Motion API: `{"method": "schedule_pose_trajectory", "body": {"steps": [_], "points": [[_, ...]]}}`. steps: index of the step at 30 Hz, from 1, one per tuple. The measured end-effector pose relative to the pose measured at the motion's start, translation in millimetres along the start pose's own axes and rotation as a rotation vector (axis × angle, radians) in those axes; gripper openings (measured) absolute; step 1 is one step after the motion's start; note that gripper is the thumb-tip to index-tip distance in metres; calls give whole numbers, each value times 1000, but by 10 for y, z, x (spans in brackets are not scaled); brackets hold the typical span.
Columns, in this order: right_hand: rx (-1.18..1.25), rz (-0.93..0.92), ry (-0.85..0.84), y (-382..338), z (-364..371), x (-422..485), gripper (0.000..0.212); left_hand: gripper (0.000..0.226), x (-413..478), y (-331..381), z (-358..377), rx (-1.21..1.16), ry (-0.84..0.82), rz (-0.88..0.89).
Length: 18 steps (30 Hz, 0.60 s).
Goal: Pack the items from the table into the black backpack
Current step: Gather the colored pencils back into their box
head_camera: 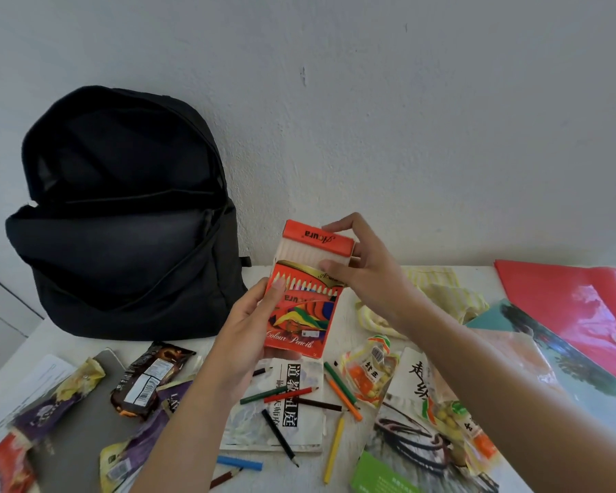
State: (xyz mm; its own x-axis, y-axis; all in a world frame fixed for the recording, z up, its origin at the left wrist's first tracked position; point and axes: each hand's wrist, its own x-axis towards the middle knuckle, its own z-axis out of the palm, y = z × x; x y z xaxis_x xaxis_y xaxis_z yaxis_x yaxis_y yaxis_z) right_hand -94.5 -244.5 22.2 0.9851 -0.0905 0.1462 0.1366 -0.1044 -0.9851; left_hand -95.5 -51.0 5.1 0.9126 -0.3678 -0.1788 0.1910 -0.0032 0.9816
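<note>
Now the colour pencil box (pixel 301 307) is held upright between both hands, above the surface (pixel 32 346).
Its long axis runs from the left hand (pixel 249 325), whose fingers (pixel 276 284) wrap the lower half, up to the right hand (pixel 367 265), which pinches the lid end. The open black backpack (pixel 121 243) stands left of and beyond the fingers, nearer the left hand. Loose pencils (pixel 288 393) lie below the fingers.

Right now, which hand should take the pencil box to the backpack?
Left, probably. The left hand grips the pencil box by its body and is nearer the open backpack; the right hand only holds its top flap.
</note>
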Motion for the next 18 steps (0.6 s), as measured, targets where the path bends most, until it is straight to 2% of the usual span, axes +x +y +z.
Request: {"method": "schedule_pose_trajectory", "body": {"steps": [3,6,10,15,18], "points": [[-60,-1,-14,33,-22,5,26,33,7,-15,-68,72,-20,-16],[-184,-62,-1,63,-23,23,28,36,-1,-28,-138,120,-36,-40],[-183,-115,5,63,0,29,29,39,-6,-38,-205,140,-2,-32],[-228,-110,-65,64,57,66,28,36,-24,-50,-201,105,14,-12],[-252,-110,-51,73,86,97,26,33,-32,-29,-207,85,43,12]]}}
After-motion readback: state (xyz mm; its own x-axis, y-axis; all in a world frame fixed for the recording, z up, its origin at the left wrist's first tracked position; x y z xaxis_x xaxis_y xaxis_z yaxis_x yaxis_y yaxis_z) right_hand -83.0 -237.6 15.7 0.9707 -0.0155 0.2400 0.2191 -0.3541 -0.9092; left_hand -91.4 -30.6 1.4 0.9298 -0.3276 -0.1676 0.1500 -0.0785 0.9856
